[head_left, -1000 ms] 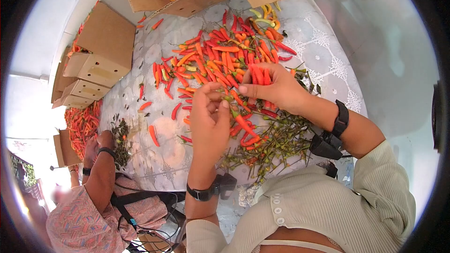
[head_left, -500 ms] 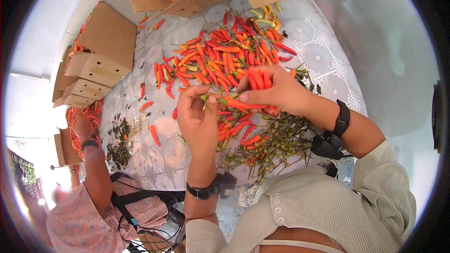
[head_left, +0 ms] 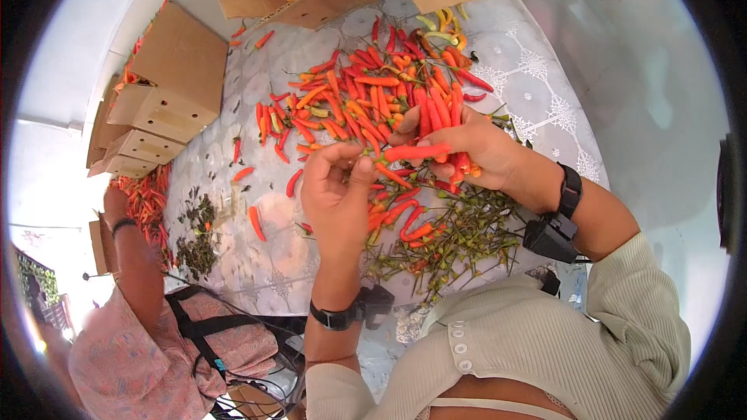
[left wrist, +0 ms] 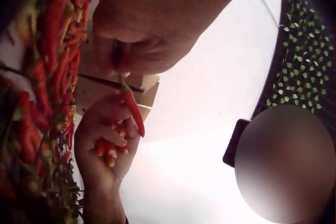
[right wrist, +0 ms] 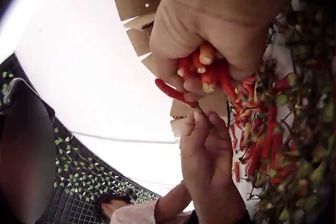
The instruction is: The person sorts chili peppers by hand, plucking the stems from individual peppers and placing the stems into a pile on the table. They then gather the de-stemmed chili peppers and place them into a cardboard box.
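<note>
My left hand (head_left: 336, 194) pinches the green stem of a red chili pepper (head_left: 416, 152) between thumb and fingertips, over the near side of the table. The pepper's red body points toward my right hand (head_left: 489, 146), whose thumb and fingers lie right at it. Curled in that right hand is a bunch of red chili peppers (right wrist: 209, 79), their pale stemless ends showing in the right wrist view. In the left wrist view the single pepper (left wrist: 134, 112) hangs by its stem below the left fingertips. Beyond both hands spreads a heap of red and orange chili peppers (head_left: 354, 101).
Green stems (head_left: 459, 253) lie heaped at the near edge. Cardboard boxes stand at the back (head_left: 327, 12) and left (head_left: 175, 62), with chilies inside. Another person's arm (head_left: 136, 257) reaches to chilies on the left, near a dark pile of stems (head_left: 196, 237). Yellow peppers (head_left: 443, 27) lie farther back.
The single pepper has swung from pointing down toward me to lying level, tip toward the right hand. The right hand's bunch has tilted upright. The other person's arm has shifted left.
</note>
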A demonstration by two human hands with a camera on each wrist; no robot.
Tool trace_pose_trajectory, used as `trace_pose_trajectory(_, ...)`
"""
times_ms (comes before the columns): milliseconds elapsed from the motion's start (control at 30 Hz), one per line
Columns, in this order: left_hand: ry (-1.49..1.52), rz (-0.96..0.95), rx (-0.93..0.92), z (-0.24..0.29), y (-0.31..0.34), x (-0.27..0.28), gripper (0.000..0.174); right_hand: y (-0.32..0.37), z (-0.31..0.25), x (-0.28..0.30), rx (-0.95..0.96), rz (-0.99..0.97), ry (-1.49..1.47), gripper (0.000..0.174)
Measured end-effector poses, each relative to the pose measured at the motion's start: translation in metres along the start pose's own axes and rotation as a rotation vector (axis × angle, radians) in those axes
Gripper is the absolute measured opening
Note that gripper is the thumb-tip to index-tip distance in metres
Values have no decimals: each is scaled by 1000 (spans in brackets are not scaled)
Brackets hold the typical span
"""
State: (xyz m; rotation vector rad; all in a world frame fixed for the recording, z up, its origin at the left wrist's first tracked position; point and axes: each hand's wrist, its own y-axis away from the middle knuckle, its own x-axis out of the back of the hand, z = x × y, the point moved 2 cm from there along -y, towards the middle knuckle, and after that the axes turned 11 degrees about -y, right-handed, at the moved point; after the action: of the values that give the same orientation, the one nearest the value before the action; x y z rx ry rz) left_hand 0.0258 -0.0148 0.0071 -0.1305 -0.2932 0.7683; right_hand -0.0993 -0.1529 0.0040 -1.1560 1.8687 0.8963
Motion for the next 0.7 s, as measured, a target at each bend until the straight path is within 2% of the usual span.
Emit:
trace_pose_trajectory(100, 36, 77, 19, 3, 2, -1, 16, -2, 0, 5, -74, -159, 94, 26)
trace_pose_trajectory(267, 127, 167, 51, -1, 2, 1, 14, -2, 4, -3, -9, -80, 195, 22)
trace_pose_trajectory(367, -89, 31, -7, -11, 2, -2, 17, -5, 6, 0, 21, -34, 175, 19)
trace_pose_trajectory(567, -72, -156, 19, -5, 7, -17, 19, -7, 6, 5, 77, -28, 221, 16)
trace_pose_trajectory(700, -254, -158, -60, -10, 8, -15, 20, -6, 5, 5, 52, -99, 284, 20)
